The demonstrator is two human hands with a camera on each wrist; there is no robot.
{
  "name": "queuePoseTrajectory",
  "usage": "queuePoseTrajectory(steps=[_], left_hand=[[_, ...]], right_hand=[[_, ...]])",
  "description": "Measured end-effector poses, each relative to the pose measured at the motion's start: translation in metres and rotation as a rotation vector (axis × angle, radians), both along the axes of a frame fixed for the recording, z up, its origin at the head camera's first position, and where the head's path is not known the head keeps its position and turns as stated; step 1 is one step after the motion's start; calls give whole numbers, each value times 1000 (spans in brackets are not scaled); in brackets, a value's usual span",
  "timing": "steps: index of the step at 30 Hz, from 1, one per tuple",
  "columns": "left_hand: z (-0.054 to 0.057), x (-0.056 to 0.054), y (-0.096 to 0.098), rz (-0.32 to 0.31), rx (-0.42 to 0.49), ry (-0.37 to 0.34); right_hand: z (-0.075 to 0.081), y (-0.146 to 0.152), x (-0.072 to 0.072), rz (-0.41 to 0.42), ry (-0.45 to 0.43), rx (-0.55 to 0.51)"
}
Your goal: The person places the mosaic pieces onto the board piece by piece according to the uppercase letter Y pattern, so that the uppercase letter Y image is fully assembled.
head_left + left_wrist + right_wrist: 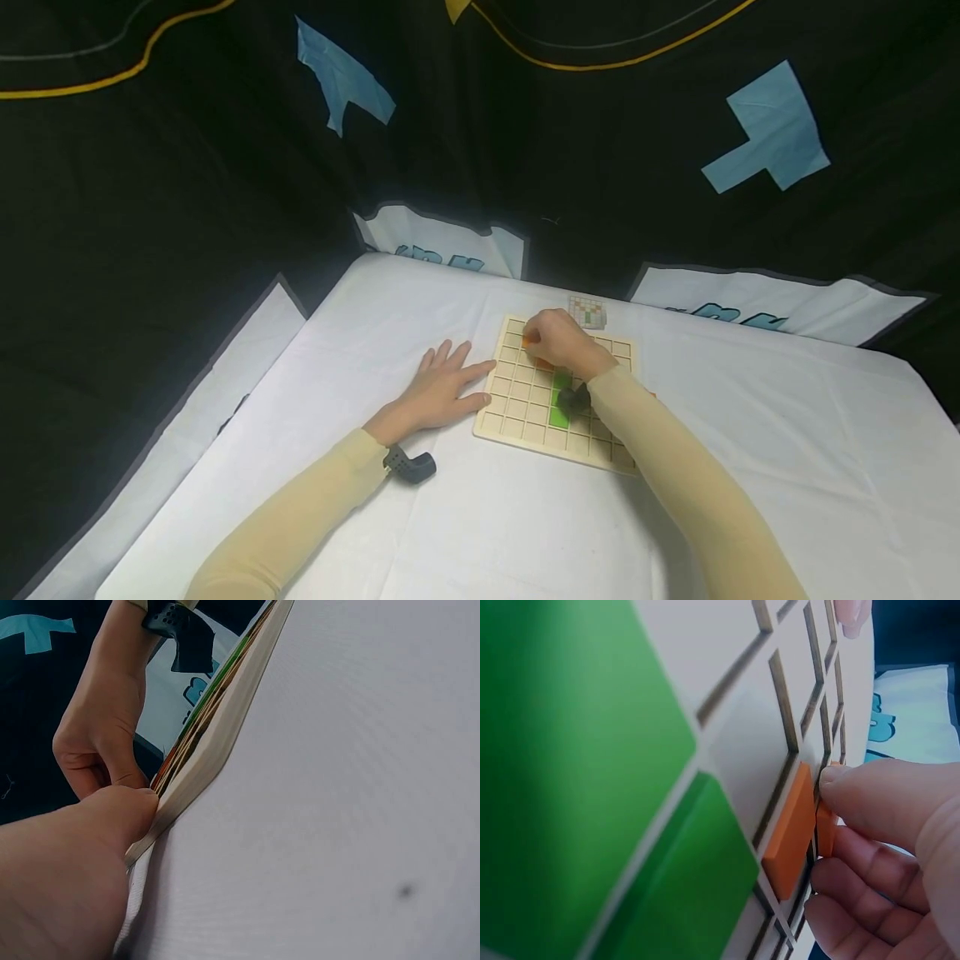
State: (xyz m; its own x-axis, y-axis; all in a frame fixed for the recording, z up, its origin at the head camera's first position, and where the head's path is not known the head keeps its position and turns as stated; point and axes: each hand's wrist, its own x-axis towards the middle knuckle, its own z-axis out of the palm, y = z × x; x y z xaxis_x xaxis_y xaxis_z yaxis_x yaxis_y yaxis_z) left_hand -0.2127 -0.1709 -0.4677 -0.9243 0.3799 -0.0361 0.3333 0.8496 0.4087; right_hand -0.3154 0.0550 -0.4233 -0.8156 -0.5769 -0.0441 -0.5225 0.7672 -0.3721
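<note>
A square wooden grid board lies on the white table. My right hand is over its far part, pinching a small orange tile between thumb and fingers, low over the grid. Close beside that tile, a second orange tile sits in a cell. Green tiles form a column nearer the middle of the board, partly covered by the right wrist's camera. My left hand lies with fingers spread at the board's left side, its thumb touching the edge.
A small card with a printed coloured grid lies just behind the board. An orange bit shows beside the right sleeve. Black curtain with blue tape hangs behind the white tablecloth.
</note>
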Motion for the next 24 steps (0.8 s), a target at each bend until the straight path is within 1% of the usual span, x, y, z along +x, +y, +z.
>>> queuePoseTrajectory(steps=[10,24], left_hand=[[0,-1,0,-5,-4,8],[-1,-1,0,-6,-9,13]], right_hand=[[-1,-1,1,-41,-2,13],[-1,2,1,-27,1,-18]])
